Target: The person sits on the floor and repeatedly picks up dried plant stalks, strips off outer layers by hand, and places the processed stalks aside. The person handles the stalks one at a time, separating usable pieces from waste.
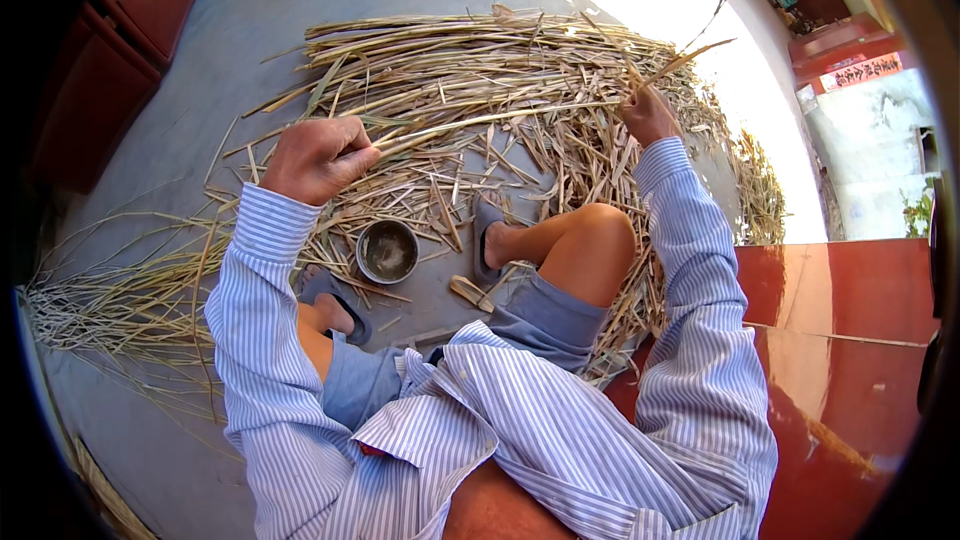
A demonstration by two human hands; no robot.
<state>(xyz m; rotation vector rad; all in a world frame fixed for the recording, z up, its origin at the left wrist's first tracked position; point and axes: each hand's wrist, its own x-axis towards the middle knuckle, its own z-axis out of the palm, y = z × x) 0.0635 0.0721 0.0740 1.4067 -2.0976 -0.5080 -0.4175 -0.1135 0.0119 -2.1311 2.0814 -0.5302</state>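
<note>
My left hand (pixel 318 158) is closed around one end of a long pale reed stalk (pixel 500 117). The stalk stretches to the right, where my right hand (pixel 648 115) grips it near its leafy tip, with a dry leaf strip (pixel 690 55) sticking up from the fist. Both hands hover above a big pile of dry reeds and stripped leaves (pixel 470 60) spread on the grey concrete floor (pixel 200 90). My knees and sandalled feet sit just below the hands.
A small round metal bowl (pixel 387 251) stands on the floor between my feet. A bundle of thin stalks (pixel 110 300) lies at the left. Red glossy steps (pixel 850 340) are at the right, a red bench (pixel 110 60) at the far left.
</note>
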